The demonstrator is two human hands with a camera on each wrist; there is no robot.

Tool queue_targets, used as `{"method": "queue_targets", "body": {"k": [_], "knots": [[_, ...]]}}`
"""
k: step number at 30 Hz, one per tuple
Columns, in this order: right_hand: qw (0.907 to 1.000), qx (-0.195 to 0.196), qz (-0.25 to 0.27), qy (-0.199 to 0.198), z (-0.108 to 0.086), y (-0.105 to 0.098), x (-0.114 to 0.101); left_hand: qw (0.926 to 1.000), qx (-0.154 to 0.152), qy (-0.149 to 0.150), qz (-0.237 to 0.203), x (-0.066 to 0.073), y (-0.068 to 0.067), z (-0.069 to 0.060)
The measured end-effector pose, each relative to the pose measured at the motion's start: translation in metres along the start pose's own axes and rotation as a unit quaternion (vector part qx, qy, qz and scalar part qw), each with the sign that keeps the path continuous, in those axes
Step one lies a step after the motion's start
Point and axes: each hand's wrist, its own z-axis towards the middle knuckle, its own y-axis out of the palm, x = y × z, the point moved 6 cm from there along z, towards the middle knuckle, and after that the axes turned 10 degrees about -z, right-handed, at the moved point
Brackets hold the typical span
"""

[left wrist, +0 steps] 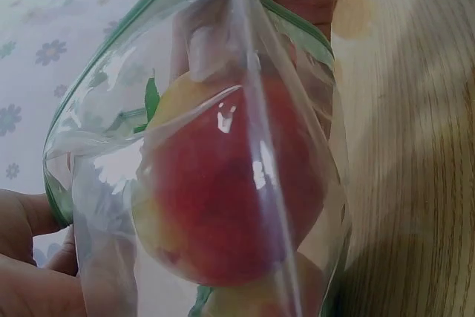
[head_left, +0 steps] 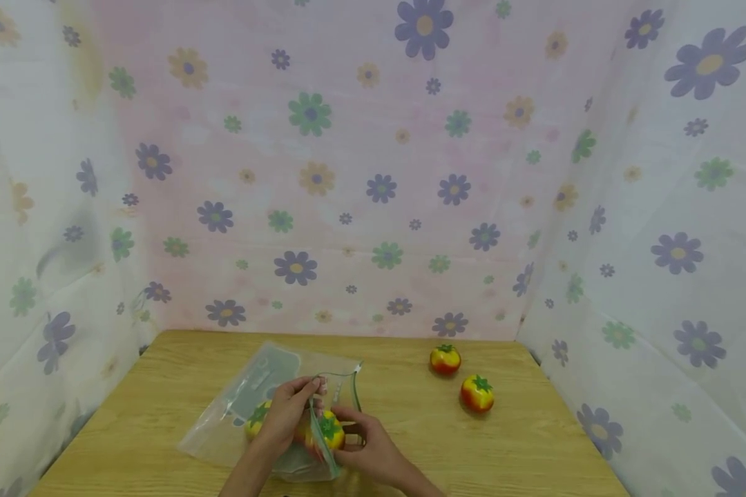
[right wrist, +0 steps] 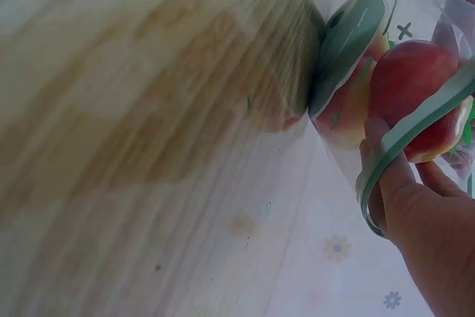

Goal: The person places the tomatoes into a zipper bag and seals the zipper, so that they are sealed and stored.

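Observation:
A clear zip bag (head_left: 208, 431) with a green-edged mouth lies on the table, its opening facing right. My left hand (head_left: 289, 411) pinches the far part of that edge; in the left wrist view its fingers (left wrist: 30, 257) show at the green strip. My right hand (head_left: 373, 449) holds a red-and-yellow toy fruit (head_left: 332, 429) with a green leafy top, inside the bag's mouth. The right wrist view shows my fingers (right wrist: 397, 176) reaching past the green strip to this fruit (right wrist: 412, 83). Another such fruit (head_left: 257, 417) lies deeper in the bag, partly hidden by my left hand.
Two more red-and-yellow toy fruits stand on the wooden table (head_left: 534, 455) to the right: one farther back (head_left: 445, 360), one nearer (head_left: 476, 394). Flower-patterned cloth (head_left: 348, 207) hangs at the back and on both sides. A grey-green printed label (head_left: 264, 379) marks the bag.

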Motion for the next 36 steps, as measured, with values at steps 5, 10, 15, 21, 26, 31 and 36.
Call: {"method": "queue_targets", "body": {"k": [5,10,15,21,26,31,36], "knots": [[0.9999,-0.008,-0.007,-0.001,0.000,-0.001,-0.001,1.0000,-0.004,-0.002,-0.003,0.000,0.001,0.000],[0.9996,-0.011,-0.008,-0.023,0.003,-0.001,-0.003,0.9998,-0.012,-0.005,-0.014,0.001,0.002,0.000],[0.9986,-0.019,-0.024,-0.044,0.006,0.005,-0.006,0.9994,-0.022,-0.009,-0.027,0.003,0.003,0.000],[0.9985,-0.008,-0.040,-0.037,0.007,0.007,-0.008,0.9993,-0.023,-0.013,-0.024,0.002,0.001,0.000],[0.9989,-0.027,-0.028,-0.025,0.004,0.007,-0.008,0.9993,-0.030,-0.015,-0.018,0.002,0.000,0.000],[0.9985,-0.031,-0.033,-0.029,0.002,0.003,-0.009,0.9994,-0.027,-0.017,-0.015,0.002,0.000,-0.001],[0.9977,0.009,-0.050,-0.044,0.001,-0.006,-0.011,0.9995,-0.024,-0.014,-0.015,0.002,-0.001,-0.001]]}}
